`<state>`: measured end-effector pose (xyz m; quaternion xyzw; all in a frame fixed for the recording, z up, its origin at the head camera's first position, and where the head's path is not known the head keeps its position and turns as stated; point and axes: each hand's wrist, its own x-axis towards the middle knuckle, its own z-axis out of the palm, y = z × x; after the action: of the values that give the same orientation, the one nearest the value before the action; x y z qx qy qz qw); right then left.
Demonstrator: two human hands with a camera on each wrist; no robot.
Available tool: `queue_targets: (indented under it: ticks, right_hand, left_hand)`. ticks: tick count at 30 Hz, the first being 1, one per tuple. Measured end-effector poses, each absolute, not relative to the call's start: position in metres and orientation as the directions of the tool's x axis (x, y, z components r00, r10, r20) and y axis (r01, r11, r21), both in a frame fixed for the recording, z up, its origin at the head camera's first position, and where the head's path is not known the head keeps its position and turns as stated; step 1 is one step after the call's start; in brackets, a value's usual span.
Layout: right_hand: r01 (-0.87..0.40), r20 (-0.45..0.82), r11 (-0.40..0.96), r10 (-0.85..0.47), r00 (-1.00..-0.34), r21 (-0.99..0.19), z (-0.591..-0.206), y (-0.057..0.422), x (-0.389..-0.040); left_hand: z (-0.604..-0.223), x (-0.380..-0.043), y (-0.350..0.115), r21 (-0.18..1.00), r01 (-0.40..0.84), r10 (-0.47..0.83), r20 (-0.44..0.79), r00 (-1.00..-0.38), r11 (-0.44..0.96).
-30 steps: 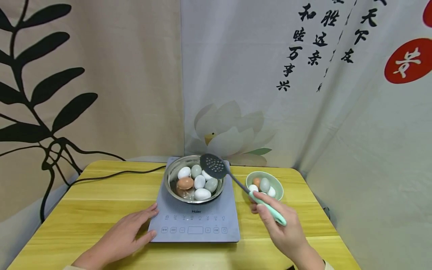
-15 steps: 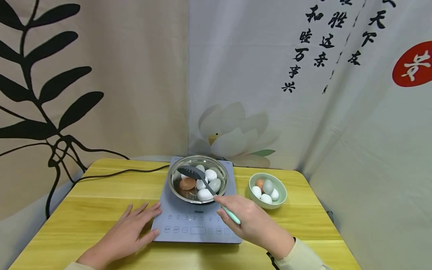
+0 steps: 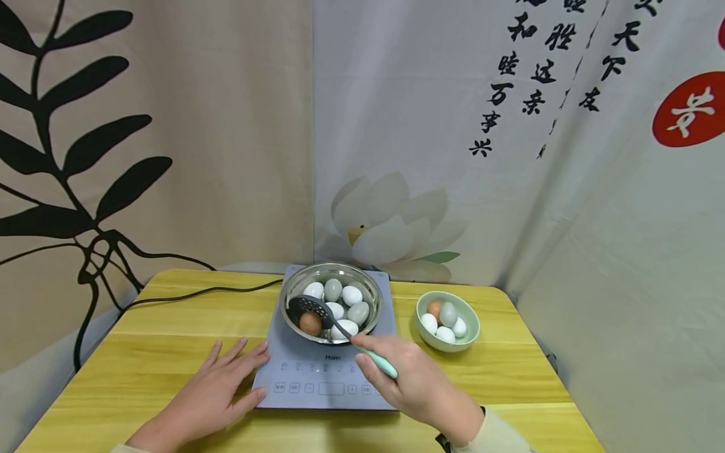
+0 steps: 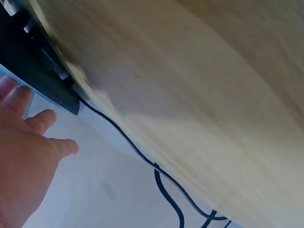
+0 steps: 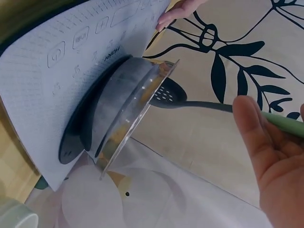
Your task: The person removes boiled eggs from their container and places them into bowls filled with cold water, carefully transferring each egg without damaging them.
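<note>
My right hand (image 3: 404, 380) grips the mint-green handle of a dark slotted spoon (image 3: 340, 328). The spoon's perforated head dips into a steel pan (image 3: 370, 286) at its left side, against a brown egg (image 3: 310, 323). Several white and grey-green eggs (image 3: 333, 290) lie around it in the pan. The pan sits on a grey induction cooker (image 3: 263, 380). At the cooker's left edge rests my left hand (image 3: 212, 393), fingers spread and fairly straight; in the left wrist view its fingers touch the cooker's side. From the right wrist view, the pan wall hides part of the spoon head.
A pale green bowl (image 3: 472, 321) with several eggs stands right of the cooker on the yellow wooden table (image 3: 527, 377). A black cord (image 3: 198, 293) runs from the cooker to the left. Printed curtains (image 3: 396, 113) hang behind the table.
My right hand has brought the spoon from above the pan's right side leftward and down into the pan, to the brown egg. My left hand has stayed at the cooker.
</note>
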<state>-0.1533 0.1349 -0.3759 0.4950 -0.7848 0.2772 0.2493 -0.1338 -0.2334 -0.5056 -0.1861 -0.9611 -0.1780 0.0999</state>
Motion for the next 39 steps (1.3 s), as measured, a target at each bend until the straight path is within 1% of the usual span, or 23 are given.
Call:
queue_targets:
  ticks: [2, 4, 5, 7, 9, 11, 13, 15, 18, 20, 22, 26, 31, 35, 39]
  right_hand:
    - [-0.911, 0.678, 0.340, -0.615, -0.402, -0.233, -0.378, 0.137, -0.152]
    - [-0.902, 0.700, 0.305, -0.571, -0.429, -0.305, -0.382, 0.139, -0.152]
    - [-0.886, 0.702, 0.285, -0.541, -0.464, -0.366, -0.383, 0.141, -0.151]
    - [-0.815, 0.670, 0.235, -0.472, -0.573, -0.531, -0.387, 0.143, -0.151]
    - [-0.694, 0.597, 0.174, -0.392, -0.700, -0.699, -0.391, 0.146, -0.153]
    - [-0.518, 0.470, 0.103, -0.301, -0.830, -0.849, -0.393, 0.148, -0.156]
    - [-0.354, 0.342, 0.018, -0.211, -0.916, -0.935, -0.395, 0.150, -0.161]
    - [-0.209, 0.217, -0.070, -0.131, -0.967, -0.975, -0.396, 0.151, -0.166]
    - [-0.059, 0.071, -0.179, -0.063, -0.996, -0.982, -0.394, 0.153, -0.170]
    - [-0.006, 0.015, -0.224, -0.042, -0.999, -0.975, -0.392, 0.155, -0.172]
    - [0.016, -0.009, -0.256, -0.032, -0.999, -0.966, -0.389, 0.160, -0.173]
    - [-0.012, 0.019, -0.293, -0.019, -1.000, -0.956, -0.381, 0.179, -0.175]
    - [-0.084, 0.085, -0.294, 0.011, -0.996, -0.952, -0.373, 0.221, -0.171]
    - [-0.121, 0.088, -0.266, 0.135, -0.987, -0.956, -0.373, 0.259, -0.164]
    - [-0.115, 0.049, -0.210, 0.298, -0.953, -0.971, -0.380, 0.287, -0.156]
  left_hand:
    - [-0.507, -0.134, -0.233, 0.316, 0.389, 0.320, 0.249, -0.914, 0.865]
    - [-0.507, -0.133, -0.233, 0.319, 0.383, 0.316, 0.242, -0.917, 0.867]
    - [-0.506, -0.133, -0.233, 0.320, 0.384, 0.317, 0.242, -0.917, 0.866]
    - [-0.506, -0.133, -0.233, 0.321, 0.381, 0.315, 0.239, -0.919, 0.867]
    - [-0.506, -0.134, -0.234, 0.317, 0.379, 0.314, 0.240, -0.919, 0.869]
    - [-0.506, -0.134, -0.234, 0.317, 0.381, 0.315, 0.239, -0.918, 0.869]
    - [-0.506, -0.135, -0.234, 0.315, 0.381, 0.317, 0.236, -0.919, 0.870]
    - [-0.506, -0.134, -0.233, 0.312, 0.382, 0.319, 0.237, -0.918, 0.870]
    - [-0.506, -0.134, -0.233, 0.306, 0.384, 0.318, 0.245, -0.916, 0.871]
    - [-0.505, -0.134, -0.233, 0.301, 0.389, 0.318, 0.258, -0.912, 0.871]
    - [-0.505, -0.134, -0.233, 0.299, 0.389, 0.317, 0.263, -0.911, 0.871]
    - [-0.505, -0.134, -0.233, 0.295, 0.392, 0.320, 0.264, -0.910, 0.871]
    - [-0.505, -0.133, -0.233, 0.277, 0.408, 0.328, 0.291, -0.899, 0.870]
    - [-0.506, -0.133, -0.232, 0.278, 0.407, 0.330, 0.285, -0.900, 0.870]
    - [-0.506, -0.134, -0.233, 0.286, 0.404, 0.331, 0.271, -0.904, 0.869]
